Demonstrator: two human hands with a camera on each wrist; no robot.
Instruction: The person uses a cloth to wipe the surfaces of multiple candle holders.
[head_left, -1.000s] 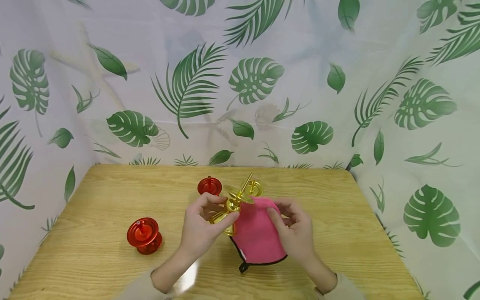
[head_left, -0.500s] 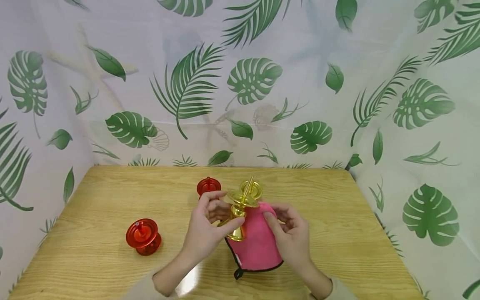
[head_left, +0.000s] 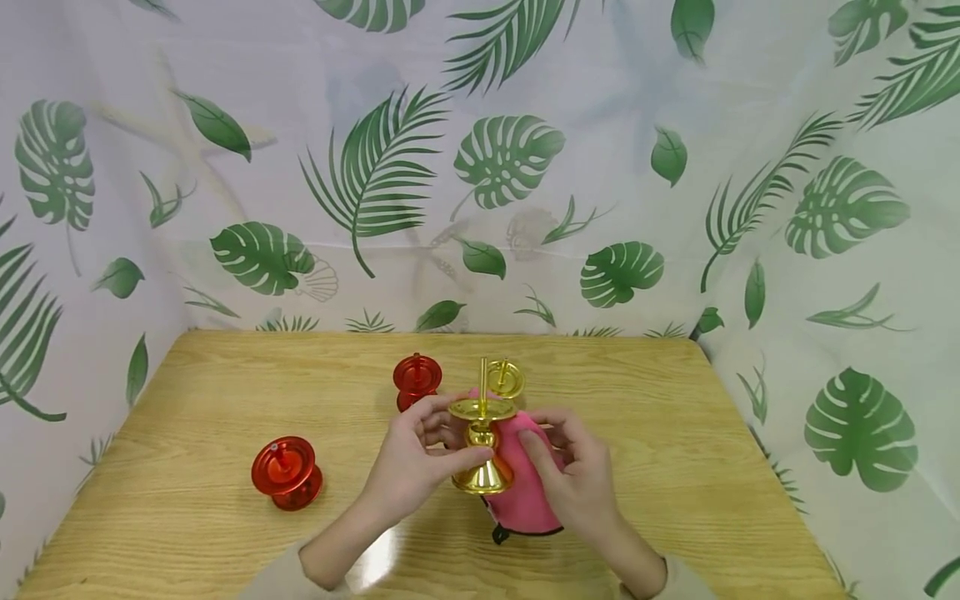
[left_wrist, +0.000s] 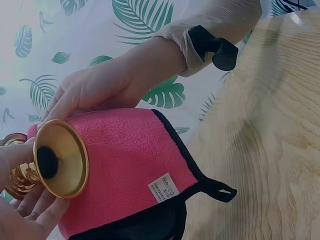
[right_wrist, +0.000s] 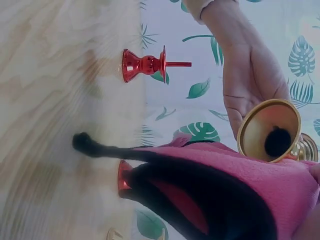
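Note:
My left hand [head_left: 408, 467] grips a gold candle holder [head_left: 482, 481] around its waist, thumb across the front. It stands upright above the table, its thin tube pointing up. In the left wrist view the hollow underside of the candle holder [left_wrist: 75, 157] shows, with a dark round patch inside. My right hand [head_left: 581, 475] pinches a pink cloth [head_left: 528, 504] with black edging and a hanging loop. The cloth lies against the right side of the candle holder and drapes behind it. A white label [left_wrist: 163, 188] is sewn on the cloth near its edge.
One red candle holder [head_left: 285, 471] stands on the wooden table [head_left: 180, 467] at the left. Farther back are another red one [head_left: 417, 379] and a gold one [head_left: 507, 379], partly covered by my hands' work. A leaf-printed curtain [head_left: 420, 208] encloses the back and sides.
The held candle holder has turned from tilted to upright, and its foot has come slightly right. The cloth has folded closer around it, with my right hand moving a little left.

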